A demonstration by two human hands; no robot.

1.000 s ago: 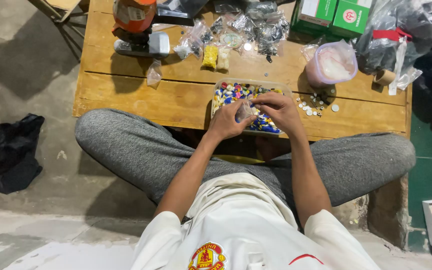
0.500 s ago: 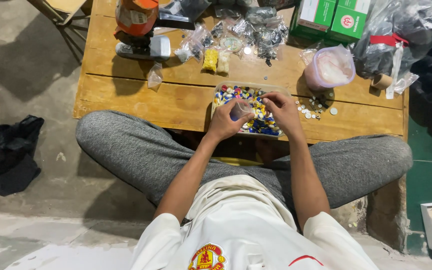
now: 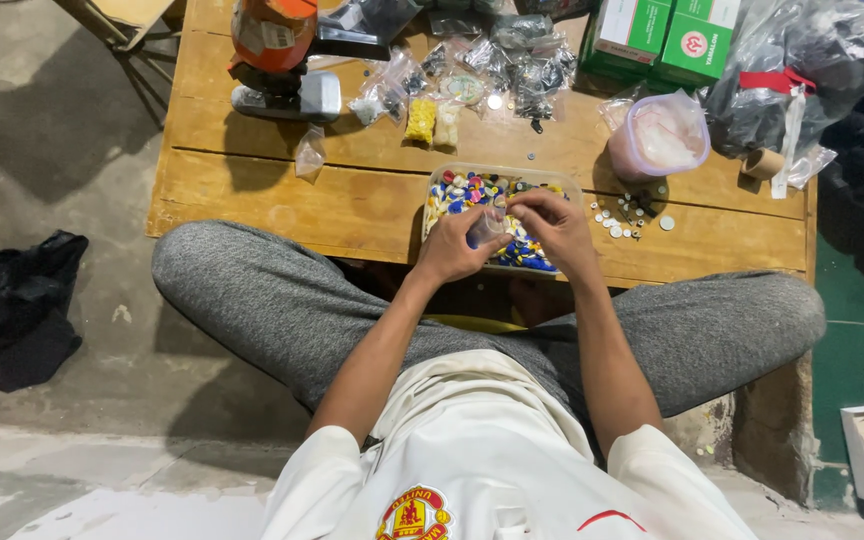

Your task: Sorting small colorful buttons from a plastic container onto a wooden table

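The person sits cross-legged at a low wooden table (image 3: 282,200), both hands working over a clear tray of small coloured pieces (image 3: 452,190) at the near edge of the table. The left hand (image 3: 457,245) is curled around a small clear packet (image 3: 485,228), pinching it between thumb and fingers; the right hand (image 3: 552,225), just at its three o'clock and touching it, has the fingertips gathered at the packet's mouth, though whether a piece sits between them I cannot tell. Compared with a second ago, the hands have drawn closer together and sit a little lower over the tray's near half; the right hand, which lay more spread over the pieces, is now bunched at the packet, so it looks to me as if a piece is being fed in rather than picked. Everything else has stayed put: the pink-rimmed tub (image 3: 657,140) at two o'clock of the tray, the loose white discs (image 3: 627,212) at its three o'clock, the little bags (image 3: 422,118) at twelve, and the orange tool (image 3: 274,50) off at ten.
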